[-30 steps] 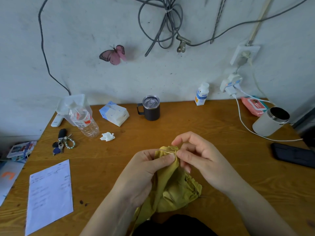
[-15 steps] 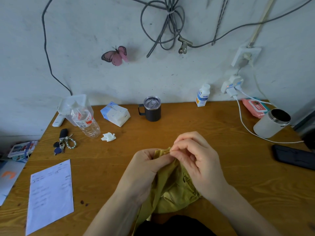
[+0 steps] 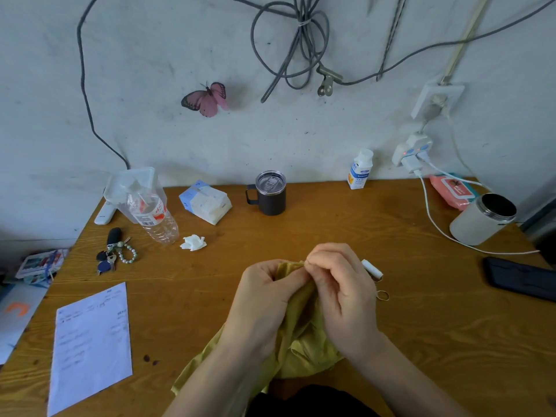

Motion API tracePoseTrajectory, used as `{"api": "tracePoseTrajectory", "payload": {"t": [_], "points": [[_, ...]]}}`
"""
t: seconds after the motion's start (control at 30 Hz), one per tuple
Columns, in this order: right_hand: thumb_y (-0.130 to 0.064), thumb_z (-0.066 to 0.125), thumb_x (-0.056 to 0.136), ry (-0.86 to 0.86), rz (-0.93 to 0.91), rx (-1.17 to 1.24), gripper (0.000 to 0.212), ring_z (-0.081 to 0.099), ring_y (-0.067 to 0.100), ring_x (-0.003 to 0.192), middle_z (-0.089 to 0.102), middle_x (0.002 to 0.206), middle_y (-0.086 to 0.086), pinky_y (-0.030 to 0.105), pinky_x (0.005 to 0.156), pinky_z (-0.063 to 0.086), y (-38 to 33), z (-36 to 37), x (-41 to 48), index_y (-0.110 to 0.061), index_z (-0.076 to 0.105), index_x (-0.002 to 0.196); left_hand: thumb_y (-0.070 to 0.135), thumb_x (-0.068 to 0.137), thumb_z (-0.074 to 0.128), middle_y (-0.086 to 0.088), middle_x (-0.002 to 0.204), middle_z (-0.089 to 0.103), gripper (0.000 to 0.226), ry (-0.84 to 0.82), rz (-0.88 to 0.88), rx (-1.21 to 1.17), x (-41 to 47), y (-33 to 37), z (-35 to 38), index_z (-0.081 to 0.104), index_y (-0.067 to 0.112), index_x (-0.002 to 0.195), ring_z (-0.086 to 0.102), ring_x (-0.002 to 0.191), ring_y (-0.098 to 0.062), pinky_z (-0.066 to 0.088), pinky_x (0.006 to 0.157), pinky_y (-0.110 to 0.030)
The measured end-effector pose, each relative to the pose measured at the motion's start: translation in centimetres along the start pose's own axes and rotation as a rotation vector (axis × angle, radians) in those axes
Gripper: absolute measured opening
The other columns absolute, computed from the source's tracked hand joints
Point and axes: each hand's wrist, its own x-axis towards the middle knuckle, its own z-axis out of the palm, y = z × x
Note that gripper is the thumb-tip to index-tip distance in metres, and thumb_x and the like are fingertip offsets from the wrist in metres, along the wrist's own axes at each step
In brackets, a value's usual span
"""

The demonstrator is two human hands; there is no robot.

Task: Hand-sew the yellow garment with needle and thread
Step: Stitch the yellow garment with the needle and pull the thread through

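Note:
The yellow garment point(image 3: 304, 350) lies bunched on the wooden table's near edge and hangs toward me. My left hand point(image 3: 264, 299) grips a raised fold of it from the left. My right hand point(image 3: 343, 293) has its fingers curled over the fold's top edge, fingertips pinched together at the cloth. The needle and thread are hidden under the fingers. A small white thread spool point(image 3: 372, 268) lies just right of my right hand, with a small ring point(image 3: 382, 295) beside it.
At the back of the wooden table point(image 3: 346, 224) stand a dark mug point(image 3: 269, 194), a plastic bottle point(image 3: 153, 215), a tissue pack point(image 3: 205, 202) and a white canister point(image 3: 483, 219). Keys point(image 3: 115, 254), a paper sheet point(image 3: 91, 344) lie left; a black phone point(image 3: 522, 278) right.
My right hand has swung over the fold's top, fingers curling down and covering the needle that showed a second ago. The spool and ring have come into sight.

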Motion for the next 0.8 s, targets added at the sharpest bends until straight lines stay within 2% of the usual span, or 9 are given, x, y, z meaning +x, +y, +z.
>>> {"api": "tracePoseTrajectory", "payload": {"t": [0.1,0.23,0.33,0.4,0.47,0.53,0.6,0.67,0.8], "points": [[-0.016,0.047,0.093,-0.029,0.026,-0.047,0.024,0.056,0.012,0.079,0.059,0.087,0.006,0.024,0.065,0.049,-0.1,0.2,0.4,-0.003,0.065,0.084,0.017,0.086,0.066,-0.013,0.064,0.064,0.025,0.02,0.01,-0.035,0.0,-0.1,0.0,0.068,0.001,0.067,0.06,0.059,-0.023,0.055,0.062,-0.035],[-0.009,0.043,0.09,-0.023,-0.091,-0.178,0.025,0.05,0.012,0.075,0.061,0.081,0.008,0.027,0.059,0.045,0.0,0.6,0.3,-0.003,0.064,0.078,0.014,0.09,0.061,-0.011,0.062,0.064,0.027,0.039,-0.054,-0.009,0.1,-0.4,0.2,0.068,0.001,0.067,0.059,0.056,-0.018,0.055,0.057,-0.028],[-0.006,0.044,0.088,0.003,-0.206,-0.161,0.016,0.048,0.013,0.074,0.059,0.085,0.004,0.029,0.057,0.044,-0.1,0.7,0.2,-0.008,0.059,0.083,0.011,0.091,0.059,-0.008,0.06,0.066,0.027,0.032,-0.119,-0.032,0.0,-0.5,0.6,0.071,0.004,0.068,0.061,0.053,-0.015,0.052,0.05,-0.023],[-0.008,0.044,0.09,0.002,-0.198,-0.101,0.012,0.05,0.012,0.076,0.056,0.088,0.0,0.024,0.061,0.044,-0.3,0.8,0.5,-0.012,0.056,0.087,0.009,0.091,0.058,-0.013,0.066,0.066,0.022,-0.016,-0.165,-0.081,-0.3,-0.9,1.0,0.071,0.0,0.075,0.061,0.057,-0.02,0.052,0.055,-0.027],[-0.011,0.047,0.092,0.012,-0.011,0.061,0.014,0.054,0.008,0.073,0.06,0.084,0.0,0.02,0.062,0.045,-0.6,0.7,1.2,-0.01,0.059,0.086,0.01,0.088,0.062,-0.02,0.07,0.064,0.021,-0.022,-0.149,-0.121,-0.5,-1.0,1.0,0.069,-0.006,0.076,0.059,0.061,-0.027,0.053,0.064,-0.036],[-0.012,0.046,0.096,-0.019,0.283,0.362,0.016,0.05,0.003,0.059,0.062,0.074,-0.001,0.016,0.055,0.041,-0.8,0.3,2.1,-0.009,0.057,0.084,0.013,0.086,0.066,-0.023,0.076,0.07,0.021,0.012,-0.107,-0.159,-0.4,-0.8,0.7,0.071,-0.006,0.078,0.066,0.066,-0.031,0.058,0.071,-0.041],[-0.011,0.041,0.098,-0.058,0.526,0.635,0.019,0.042,0.004,0.048,0.058,0.064,-0.001,0.016,0.045,0.034,-0.8,-0.5,2.7,-0.007,0.052,0.082,0.015,0.086,0.066,-0.019,0.078,0.074,0.02,0.035,-0.063,-0.162,-0.3,-0.6,0.2,0.074,0.001,0.075,0.071,0.066,-0.027,0.061,0.063,-0.035],[-0.013,0.039,0.098,-0.047,0.711,0.804,0.021,0.037,0.006,0.043,0.052,0.056,-0.006,0.016,0.04,0.031,-0.3,-1.1,3.0,-0.01,0.05,0.08,0.018,0.086,0.066,-0.019,0.077,0.074,0.02,0.054,-0.03,-0.17,-0.1,-0.3,-0.4,0.074,0.005,0.073,0.072,0.067,-0.028,0.06,0.064,-0.036],[-0.01,0.035,0.098,0.08,0.938,1.077,0.025,0.033,0.005,0.039,0.04,0.048,-0.007,0.016,0.037,0.03,1.0,-2.5,3.5,-0.011,0.05,0.077,0.02,0.085,0.066,-0.018,0.077,0.074,0.02,0.092,0.008,-0.186,-0.2,0.1,-1.2,0.074,0.007,0.072,0.072,0.065,-0.026,0.058,0.057,-0.03]]}}
